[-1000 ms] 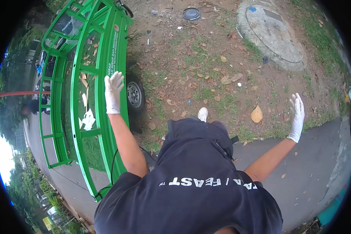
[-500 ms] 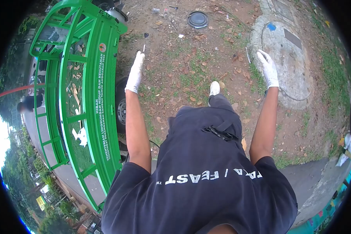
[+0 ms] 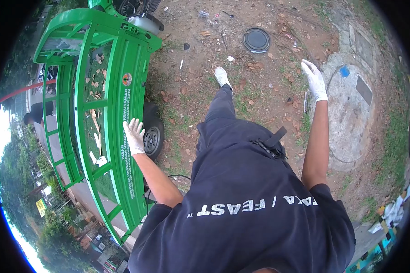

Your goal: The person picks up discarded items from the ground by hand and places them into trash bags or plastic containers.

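My left hand point(image 3: 134, 135), in a white glove, has its fingers spread and overlaps the side panel of a green cargo cart point(image 3: 116, 91) in this view. Nothing is in it. White lettering and a round emblem point(image 3: 127, 79) mark that panel. On the other side, my right hand point(image 3: 315, 81) reaches forward, also gloved in white, with fingers stretched out and holding nothing. Below it in the view lies a round concrete slab point(image 3: 346, 113) set in the ground. One white shoe point(image 3: 222, 77) of mine is planted ahead on the dirt.
A black round lid-like object point(image 3: 256, 40) lies on the dirt ahead, with dry leaves and small litter about. The cart's wheel point(image 3: 153, 136) stands close on my left. Wood scraps point(image 3: 96, 125) show through the cart's rails. Beyond it is a person point(image 3: 41, 111) in dark clothing.
My left hand has swung outward and back to the cart's side, its fingers spreading. The right hand stays extended. I have stepped forward, and the ground view has shifted.
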The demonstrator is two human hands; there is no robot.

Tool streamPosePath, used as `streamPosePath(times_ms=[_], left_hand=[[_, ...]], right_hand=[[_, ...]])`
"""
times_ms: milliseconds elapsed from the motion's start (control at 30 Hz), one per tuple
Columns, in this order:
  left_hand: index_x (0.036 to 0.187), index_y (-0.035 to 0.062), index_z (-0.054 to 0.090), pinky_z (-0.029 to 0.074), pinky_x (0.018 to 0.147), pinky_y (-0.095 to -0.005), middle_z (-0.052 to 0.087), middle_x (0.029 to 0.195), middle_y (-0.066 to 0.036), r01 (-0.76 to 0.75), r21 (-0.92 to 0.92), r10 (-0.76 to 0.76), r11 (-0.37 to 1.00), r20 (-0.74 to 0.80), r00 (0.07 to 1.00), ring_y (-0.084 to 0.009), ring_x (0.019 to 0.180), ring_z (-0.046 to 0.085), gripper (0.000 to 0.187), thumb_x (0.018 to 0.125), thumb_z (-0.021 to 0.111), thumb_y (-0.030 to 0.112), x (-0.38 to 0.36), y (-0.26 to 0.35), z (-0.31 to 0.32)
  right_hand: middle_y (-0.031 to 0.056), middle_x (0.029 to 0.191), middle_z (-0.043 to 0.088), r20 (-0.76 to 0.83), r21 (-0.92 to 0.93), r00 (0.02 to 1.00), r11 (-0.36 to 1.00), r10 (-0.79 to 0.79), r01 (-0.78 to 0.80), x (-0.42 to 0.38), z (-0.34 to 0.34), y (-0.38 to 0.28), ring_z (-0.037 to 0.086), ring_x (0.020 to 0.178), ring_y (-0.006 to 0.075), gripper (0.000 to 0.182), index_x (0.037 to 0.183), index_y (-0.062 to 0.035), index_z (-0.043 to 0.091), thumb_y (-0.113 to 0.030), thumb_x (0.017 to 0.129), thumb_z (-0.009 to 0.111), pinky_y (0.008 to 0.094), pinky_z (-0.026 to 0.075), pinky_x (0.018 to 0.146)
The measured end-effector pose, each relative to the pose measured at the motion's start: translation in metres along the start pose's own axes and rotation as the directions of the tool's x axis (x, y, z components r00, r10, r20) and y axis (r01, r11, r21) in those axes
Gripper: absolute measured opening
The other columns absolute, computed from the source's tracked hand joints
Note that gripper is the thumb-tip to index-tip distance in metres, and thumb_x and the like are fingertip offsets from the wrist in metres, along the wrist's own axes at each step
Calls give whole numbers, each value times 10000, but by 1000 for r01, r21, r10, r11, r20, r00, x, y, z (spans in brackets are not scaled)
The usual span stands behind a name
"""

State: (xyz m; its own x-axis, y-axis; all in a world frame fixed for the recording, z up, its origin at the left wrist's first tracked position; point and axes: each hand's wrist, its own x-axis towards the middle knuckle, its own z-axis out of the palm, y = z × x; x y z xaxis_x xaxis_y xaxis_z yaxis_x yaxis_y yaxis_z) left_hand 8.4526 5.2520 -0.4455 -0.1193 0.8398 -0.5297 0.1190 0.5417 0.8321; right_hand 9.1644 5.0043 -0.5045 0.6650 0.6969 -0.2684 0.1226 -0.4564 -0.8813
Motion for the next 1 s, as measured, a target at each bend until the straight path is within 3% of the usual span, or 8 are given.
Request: streamPosePath(times_ms=[133, 233, 500, 667, 800, 867, 900, 1000], left_hand=[[1600, 28, 370, 285, 1203, -526, 407, 1641, -184, 6, -34, -2, 999, 118, 993, -343, 1489, 417, 931, 1012, 373, 750, 132, 78, 108], [1617, 9, 325, 281, 1212, -519, 400, 1640, -209, -38, 143, 0, 989, 261, 965, -347, 1488, 420, 974, 999, 420, 756, 237, 160, 213], [1599, 61, 387, 308, 1209, -534, 497, 1577, -182, -152, 474, -136, 867, 518, 844, -336, 1454, 470, 877, 994, 521, 683, 468, 290, 527], [1576, 135, 453, 360, 1174, -487, 585, 1507, -131, -247, 524, -133, 815, 585, 800, -301, 1376, 545, 750, 1019, 531, 632, 598, 265, 636], [1562, 131, 466, 404, 1107, -439, 630, 1440, -108, -14, 664, -308, 748, 364, 879, -249, 1296, 592, 735, 1011, 582, 602, 654, 248, 688], [1575, 112, 440, 437, 1052, -408, 646, 1396, -82, 89, 691, -384, 717, 285, 878, -200, 1211, 620, 757, 1005, 614, 580, 701, 208, 698], [1560, -23, 422, 437, 1115, -373, 557, 1501, -182, 173, 667, -429, 725, 240, 871, -231, 1355, 549, 783, 1008, 682, 467, 716, 198, 710], [1541, -26, 457, 421, 1123, -359, 558, 1500, -193, 166, 742, -497, 649, 249, 831, -257, 1340, 552, 779, 991, 699, 469, 775, 144, 731]], right_hand=[[118, 1319, 704, -122, -108, 964, 962, 237, -251, 75, -11, 68, 630, 1239, 211, 519, 1370, -21, 662, -398, 1014, 672, 340, 443, 1091], [119, 1306, 713, -186, -117, 900, 901, 393, -418, 134, -9, 84, 634, 1233, 218, 503, 1363, -22, 667, -393, 1023, 659, 340, 448, 1083], [133, 1401, 658, -120, -157, 949, 938, 292, -309, 360, 51, -9, 599, 1301, 212, 568, 1455, -41, 596, -403, 1024, 667, 337, 429, 1120], [183, 1435, 636, -42, -151, 944, 932, 326, -329, 581, 104, -13, 611, 1320, 267, 694, 1517, -56, 532, -484, 992, 687, 382, 445, 1125], [214, 1492, 586, 26, -341, 923, 871, 384, -353, 767, 166, -32, 587, 1364, 333, 825, 1557, -85, 484, -560, 927, 727, 429, 439, 1148], [210, 1495, 584, 58, -372, 957, 896, 285, -244, 849, 205, -31, 579, 1369, 352, 819, 1560, -102, 483, -550, 922, 732, 432, 438, 1152], [210, 1495, 584, 59, -374, 950, 890, 306, -263, 887, 226, -30, 579, 1369, 352, 819, 1560, -102, 483, -550, 922, 732, 432, 438, 1152], [182, 1465, 614, 132, -339, 957, 919, 259, -202, 951, 295, -7, 607, 1333, 327, 739, 1558, -139, 493, -479, 949, 738, 425, 471, 1121]])
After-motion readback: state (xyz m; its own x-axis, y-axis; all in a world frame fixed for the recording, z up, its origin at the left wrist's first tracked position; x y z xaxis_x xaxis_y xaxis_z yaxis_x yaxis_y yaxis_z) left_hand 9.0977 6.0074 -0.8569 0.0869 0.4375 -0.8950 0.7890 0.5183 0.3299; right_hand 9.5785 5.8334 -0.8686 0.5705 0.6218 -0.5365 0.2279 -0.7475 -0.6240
